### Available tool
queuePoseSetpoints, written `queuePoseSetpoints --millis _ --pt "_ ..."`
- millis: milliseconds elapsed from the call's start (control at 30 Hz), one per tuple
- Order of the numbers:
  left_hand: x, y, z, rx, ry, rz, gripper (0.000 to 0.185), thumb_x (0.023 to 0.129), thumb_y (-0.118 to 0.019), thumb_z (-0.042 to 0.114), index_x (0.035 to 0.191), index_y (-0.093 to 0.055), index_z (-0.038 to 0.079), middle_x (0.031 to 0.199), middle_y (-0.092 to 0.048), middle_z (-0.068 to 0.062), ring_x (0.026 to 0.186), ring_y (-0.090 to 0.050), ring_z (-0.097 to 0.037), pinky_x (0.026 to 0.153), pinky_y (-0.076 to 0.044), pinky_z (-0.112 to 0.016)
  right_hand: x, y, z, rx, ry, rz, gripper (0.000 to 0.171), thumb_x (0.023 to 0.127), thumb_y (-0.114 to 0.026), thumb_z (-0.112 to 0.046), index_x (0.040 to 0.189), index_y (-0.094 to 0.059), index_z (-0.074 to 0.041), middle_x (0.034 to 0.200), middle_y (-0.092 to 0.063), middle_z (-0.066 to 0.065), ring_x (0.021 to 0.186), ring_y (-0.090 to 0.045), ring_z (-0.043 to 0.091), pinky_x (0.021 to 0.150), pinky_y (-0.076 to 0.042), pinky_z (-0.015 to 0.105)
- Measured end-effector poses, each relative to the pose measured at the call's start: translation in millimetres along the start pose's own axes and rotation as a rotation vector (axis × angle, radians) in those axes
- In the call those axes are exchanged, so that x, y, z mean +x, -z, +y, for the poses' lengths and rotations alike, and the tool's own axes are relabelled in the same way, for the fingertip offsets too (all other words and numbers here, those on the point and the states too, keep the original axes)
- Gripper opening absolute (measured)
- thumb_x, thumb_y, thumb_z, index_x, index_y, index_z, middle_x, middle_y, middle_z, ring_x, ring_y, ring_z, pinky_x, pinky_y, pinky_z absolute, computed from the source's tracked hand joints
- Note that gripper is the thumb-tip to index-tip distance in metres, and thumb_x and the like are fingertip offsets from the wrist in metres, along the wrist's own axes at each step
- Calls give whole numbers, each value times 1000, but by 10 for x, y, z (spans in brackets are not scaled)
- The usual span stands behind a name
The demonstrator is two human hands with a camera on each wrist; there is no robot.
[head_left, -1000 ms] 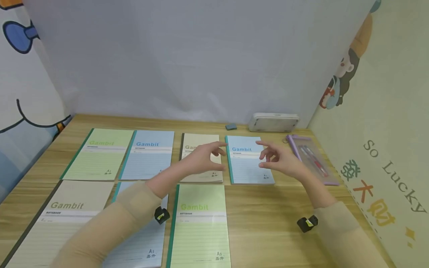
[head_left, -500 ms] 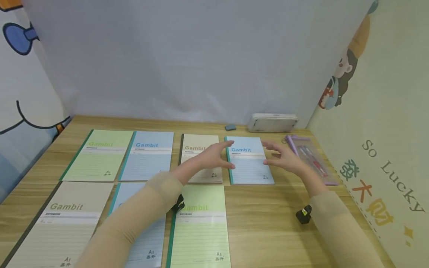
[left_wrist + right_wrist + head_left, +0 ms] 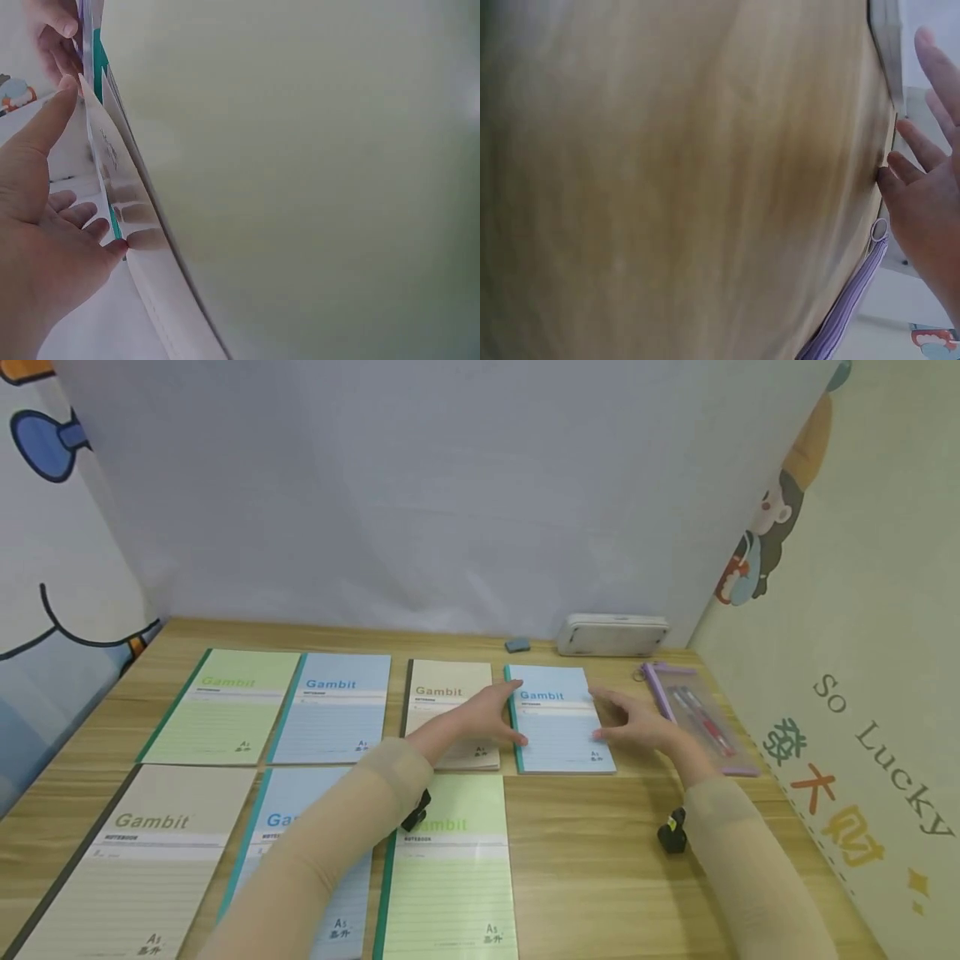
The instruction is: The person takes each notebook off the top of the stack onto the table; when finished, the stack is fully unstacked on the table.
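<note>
Your left hand (image 3: 472,720) and right hand (image 3: 637,727), fingers straight, bracket the light blue Gambit notebook (image 3: 558,720), far-right of the back row on the wooden desk (image 3: 592,860); neither grip has closed. Press both edges evenly, thumbs under, avoiding the purple zip pencil pouch (image 3: 693,714) beyond.
</note>
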State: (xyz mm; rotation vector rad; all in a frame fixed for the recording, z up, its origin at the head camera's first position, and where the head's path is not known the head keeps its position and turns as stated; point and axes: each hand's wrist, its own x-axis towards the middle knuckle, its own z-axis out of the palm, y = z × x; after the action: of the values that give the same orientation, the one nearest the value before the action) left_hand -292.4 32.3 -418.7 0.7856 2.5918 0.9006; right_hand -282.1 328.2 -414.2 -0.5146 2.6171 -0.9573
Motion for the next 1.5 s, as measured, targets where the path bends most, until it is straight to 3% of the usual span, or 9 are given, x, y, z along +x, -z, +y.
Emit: queuePoseSetpoints --millis 233,667,833,1067,1300,1500 --pt "3 -38 -14 49 40 -13 104 67 -74 44 143 -14 6 148 -16 -11 136 -14 -24 109 -15 -35 16 -35 9 -61 33 -46 82 76 -69 -35 142 -22 -21 147 -16 13 134 -11 37 103 -9 59" --pt "32 -19 39 110 45 -35 104 67 -74 45 143 -14 9 147 -19 -13 134 -20 -28 107 -20 -42 39 -46 -15 -36 10 -74 83 76 -69 -35 143 -20 -21 148 -10 14 135 -6 36 104 -8 57" --pt "32 -4 54 63 69 -40 104 66 -75 42 144 -13 13 147 -19 -10 134 -20 -27 107 -20 -43 37 -35 4 17 13 -55 79 78 -68 -32 142 -22 -24 148 -11 13 135 -7 36 104 -6 58" --pt "60 17 56 -89 74 1 97 69 -75 34 144 -15 19 147 -19 -4 135 -19 -21 108 -20 -36 20 -20 7 79 -21 -21 71 80 -64 -34 140 -26 -29 149 -13 8 135 -6 32 105 -5 56" --pt "90 38 121 -163 70 66 88 72 -74 28 142 -21 19 139 -36 -9 124 -39 -24 99 -36 -35 0 -2 28 201 8 83 67 83 -63 -25 140 -29 -18 143 -27 13 130 -27 34 103 -24 50" --pt "132 61 112 -208 75 180 75 75 -71 18 139 -31 16 111 -55 -6 100 -54 -15 81 -47 -24 5 7 -24 300 -22 206 62 79 -67 -23 135 -39 -22 140 -33 4 115 -46 27 87 -45 32"
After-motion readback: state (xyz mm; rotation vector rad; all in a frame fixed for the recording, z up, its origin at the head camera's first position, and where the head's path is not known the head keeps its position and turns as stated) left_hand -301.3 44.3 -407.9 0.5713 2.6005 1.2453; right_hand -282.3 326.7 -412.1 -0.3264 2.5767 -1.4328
